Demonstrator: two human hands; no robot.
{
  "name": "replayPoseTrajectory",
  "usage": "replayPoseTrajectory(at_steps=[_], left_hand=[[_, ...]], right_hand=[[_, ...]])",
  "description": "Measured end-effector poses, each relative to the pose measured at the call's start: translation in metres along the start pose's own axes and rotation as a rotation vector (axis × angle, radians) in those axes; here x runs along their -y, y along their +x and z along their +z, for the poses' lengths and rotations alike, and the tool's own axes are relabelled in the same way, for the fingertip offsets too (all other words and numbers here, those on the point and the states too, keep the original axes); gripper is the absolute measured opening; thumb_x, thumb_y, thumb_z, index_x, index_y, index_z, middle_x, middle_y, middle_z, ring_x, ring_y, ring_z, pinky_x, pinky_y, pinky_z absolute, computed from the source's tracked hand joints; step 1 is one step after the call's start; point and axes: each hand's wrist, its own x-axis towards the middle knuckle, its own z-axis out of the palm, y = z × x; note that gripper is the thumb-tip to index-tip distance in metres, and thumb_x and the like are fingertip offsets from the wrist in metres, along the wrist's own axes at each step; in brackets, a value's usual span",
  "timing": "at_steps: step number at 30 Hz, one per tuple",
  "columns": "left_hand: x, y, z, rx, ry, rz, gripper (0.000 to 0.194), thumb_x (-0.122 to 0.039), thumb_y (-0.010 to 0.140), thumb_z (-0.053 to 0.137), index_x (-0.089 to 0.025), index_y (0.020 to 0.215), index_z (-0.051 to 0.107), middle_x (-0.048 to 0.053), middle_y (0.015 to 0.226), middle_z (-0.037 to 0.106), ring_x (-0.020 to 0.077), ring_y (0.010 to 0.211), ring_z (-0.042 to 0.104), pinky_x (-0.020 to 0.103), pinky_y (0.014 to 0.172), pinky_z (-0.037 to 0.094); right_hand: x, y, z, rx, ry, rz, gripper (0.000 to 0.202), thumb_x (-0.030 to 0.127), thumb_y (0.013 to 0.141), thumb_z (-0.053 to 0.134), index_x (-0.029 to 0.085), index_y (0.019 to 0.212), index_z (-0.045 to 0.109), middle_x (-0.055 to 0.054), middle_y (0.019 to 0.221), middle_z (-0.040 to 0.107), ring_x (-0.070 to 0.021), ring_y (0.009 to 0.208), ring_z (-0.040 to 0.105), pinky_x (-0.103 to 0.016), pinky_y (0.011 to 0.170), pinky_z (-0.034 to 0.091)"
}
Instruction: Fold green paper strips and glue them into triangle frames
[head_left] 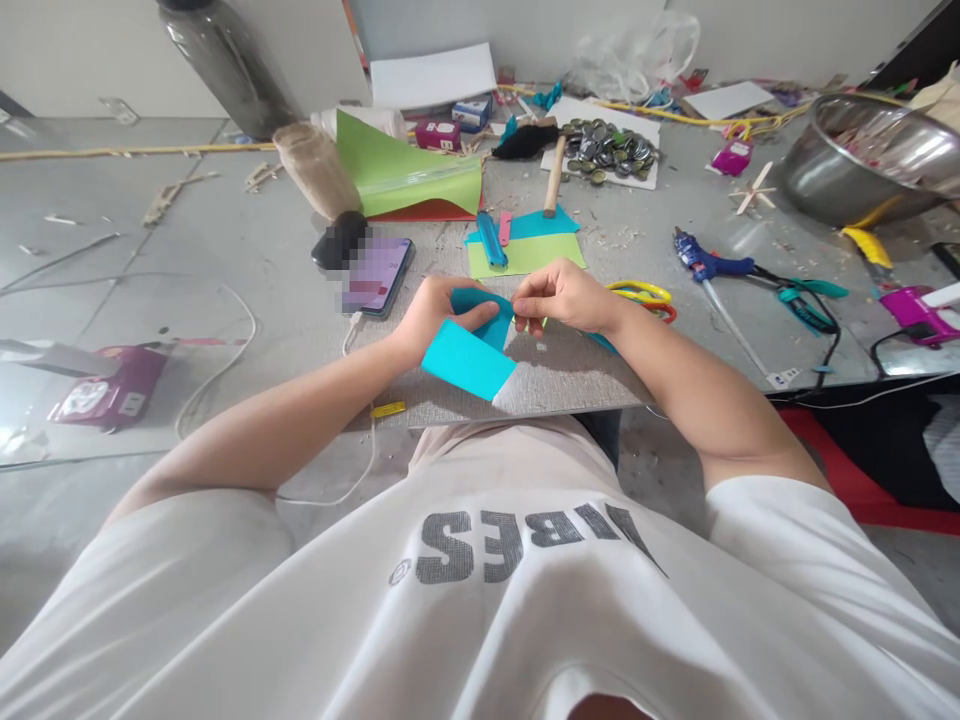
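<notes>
A bright blue sheet of paper (469, 362) is bent over near the table's front edge. My left hand (442, 312) grips it at the back, the thumb resting on the paper. Beside it, my right hand (559, 297) pinches the paper's right end between thumb and fingers. Beyond my hands lie a green sheet (536, 254), a blue cutter (492, 240) and a small pink piece (505, 228). Scissors with yellow and red handles (641, 293) lie partly behind my right forearm.
A phone (379, 277) with a white cable lies left of my hands. Further back are green paper (412, 175), a hammer (555, 178) and bottle caps (611, 150). At right are a glue gun (709, 262) and a metal bowl (832, 185).
</notes>
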Motion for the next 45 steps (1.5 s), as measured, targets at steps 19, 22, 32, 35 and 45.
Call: replayPoseTrajectory(at_steps=[19,22,32,35,45], left_hand=[[-0.0069,-0.0044,0.0005,-0.041,0.057,0.025,0.032,-0.051,0.094,0.083,-0.02,0.094,0.088,0.008,0.095,0.089,0.0293,0.096,0.082,0.041,0.093,0.068],[-0.0069,-0.0039,0.0004,-0.044,0.055,0.026,0.029,-0.049,0.095,0.084,-0.02,0.094,0.089,0.009,0.096,0.09,0.0301,0.098,0.084,0.041,0.093,0.069],[-0.0091,-0.0042,-0.0004,-0.037,0.064,0.007,0.028,-0.048,0.094,0.085,-0.021,0.094,0.089,0.008,0.099,0.091,0.0307,0.101,0.084,0.042,0.098,0.07],[-0.0098,-0.0042,-0.0002,-0.033,0.068,0.004,0.029,-0.049,0.094,0.084,-0.021,0.093,0.089,0.007,0.098,0.09,0.0302,0.101,0.083,0.04,0.096,0.069],[-0.0098,-0.0051,0.0017,-0.026,0.073,0.017,0.031,-0.05,0.094,0.082,-0.02,0.094,0.09,0.008,0.098,0.091,0.0307,0.1,0.083,0.041,0.095,0.068]], right_hand=[[-0.0037,0.0019,0.0034,-0.067,-0.001,-0.064,0.057,0.062,0.079,0.114,0.015,0.08,0.082,-0.005,0.073,0.083,-0.0109,0.05,0.067,-0.024,0.049,0.057],[-0.0026,0.0008,0.0022,-0.049,0.027,-0.076,0.059,0.066,0.085,0.111,0.015,0.081,0.081,-0.005,0.074,0.083,-0.0106,0.053,0.067,-0.024,0.053,0.06],[-0.0057,0.002,0.0021,-0.047,-0.025,-0.058,0.053,0.056,0.079,0.114,0.015,0.084,0.081,-0.003,0.072,0.079,-0.0111,0.055,0.065,-0.025,0.054,0.058],[-0.0062,0.001,0.0027,-0.077,-0.072,-0.069,0.052,0.056,0.081,0.112,0.014,0.087,0.082,-0.004,0.074,0.081,-0.0114,0.054,0.065,-0.026,0.053,0.056],[-0.0028,-0.0012,0.0092,-0.121,-0.16,-0.111,0.055,0.063,0.082,0.11,0.015,0.083,0.084,-0.004,0.072,0.079,-0.0117,0.054,0.064,-0.027,0.052,0.053]])
